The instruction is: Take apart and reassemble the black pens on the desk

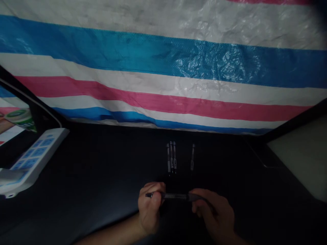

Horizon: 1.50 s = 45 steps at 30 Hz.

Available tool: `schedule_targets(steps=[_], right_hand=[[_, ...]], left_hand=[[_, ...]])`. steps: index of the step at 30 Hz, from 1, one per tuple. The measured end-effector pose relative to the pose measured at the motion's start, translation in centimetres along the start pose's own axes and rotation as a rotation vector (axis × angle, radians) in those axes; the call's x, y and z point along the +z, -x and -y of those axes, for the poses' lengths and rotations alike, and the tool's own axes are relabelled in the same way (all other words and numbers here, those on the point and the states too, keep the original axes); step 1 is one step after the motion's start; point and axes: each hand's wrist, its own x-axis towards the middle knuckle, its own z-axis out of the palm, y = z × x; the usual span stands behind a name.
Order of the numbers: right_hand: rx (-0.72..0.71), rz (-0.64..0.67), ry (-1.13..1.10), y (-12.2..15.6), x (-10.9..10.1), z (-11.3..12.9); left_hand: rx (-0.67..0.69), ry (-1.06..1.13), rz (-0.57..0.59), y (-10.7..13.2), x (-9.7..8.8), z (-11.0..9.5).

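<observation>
Both my hands hold one dark pen (176, 196) crosswise over a black table (102, 177). My left hand (150, 207) is closed round the pen's left end, near its tip. My right hand (217, 214) is closed round its right end. Just beyond my hands, three similar pens (171, 158) lie side by side, pointing away from me. A single pen (192, 157) lies apart to their right.
A white power strip with blue sockets (33, 160) lies at the left. A striped blue, pink and white tarp (163, 68) hangs behind the table. A green-labelled container (21, 117) shows at the far left. A pale surface (304, 156) lies to the right.
</observation>
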Motion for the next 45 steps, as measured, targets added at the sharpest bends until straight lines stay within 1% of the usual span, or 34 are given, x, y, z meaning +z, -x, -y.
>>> schedule_targets(steps=[3,6,7,9,12,14,17,20,22,25,27,29,31,32,35,36,37,39,41,43,45], right_hand=[[-0.101,-0.095,0.099,0.2,0.1,-0.4],[-0.173,-0.138,0.133,0.5,0.0,-0.8],[-0.158,-0.135,0.127,0.6,0.0,-0.9],[-0.079,-0.108,0.057,0.6,-0.1,-0.9],[0.109,0.048,-0.161,0.1,-0.2,-0.5],[0.195,0.049,-0.166,-0.3,0.0,-0.3],[0.226,0.018,-0.187,-0.4,0.2,0.0],[0.221,-0.025,-0.257,-0.2,0.2,0.0],[0.228,0.007,-0.299,0.0,0.2,-0.1],[0.345,0.096,-0.310,0.2,0.2,-0.3],[0.421,0.081,-0.322,0.3,0.3,-0.3],[0.427,0.036,-0.385,0.3,0.4,-0.3],[0.390,0.022,-0.446,0.3,0.4,-0.3],[0.391,0.029,-0.449,0.4,0.5,-0.3],[0.466,0.062,-0.381,0.4,0.6,-0.3],[0.479,0.055,-0.375,0.4,0.6,-0.3],[0.475,0.034,-0.390,0.3,0.7,-0.3],[0.419,-0.008,-0.459,0.3,0.7,-0.3],[0.393,-0.005,-0.497,0.3,0.7,-0.3],[0.443,0.032,-0.461,0.4,0.7,-0.4],[0.492,0.036,-0.438,0.5,0.7,-0.5]], left_hand=[[-0.063,0.105,-0.014,-0.1,0.4,-0.2],[-0.162,0.232,-0.013,-0.4,0.8,-0.3],[-0.166,0.250,-0.005,-0.4,0.9,-0.3],[-0.138,0.241,0.010,-0.6,0.9,-0.3],[-0.080,0.183,0.041,-0.6,0.6,0.1],[-0.078,0.161,0.036,-0.6,0.5,0.3],[-0.093,0.162,0.003,-0.6,0.5,0.5],[-0.092,0.212,0.010,-0.8,0.7,0.5],[-0.086,0.244,0.021,-0.8,0.7,0.5],[-0.080,0.265,0.023,-0.9,0.7,0.5],[-0.077,0.280,0.031,-0.8,0.8,0.5],[-0.085,0.290,0.033,-0.8,0.7,0.5],[-0.094,0.284,0.035,-0.7,0.7,0.6],[-0.094,0.274,0.039,-0.7,0.6,0.7],[-0.093,0.231,0.048,-0.7,0.5,0.7],[-0.095,0.216,0.047,-0.7,0.5,0.6],[-0.096,0.205,0.046,-0.8,0.5,0.5],[-0.097,0.190,0.053,-0.9,0.6,0.3],[-0.091,0.190,0.063,-0.9,0.6,0.2],[-0.084,0.201,0.068,-1.0,0.7,0.2],[-0.080,0.218,0.073,-1.0,0.7,0.2]])
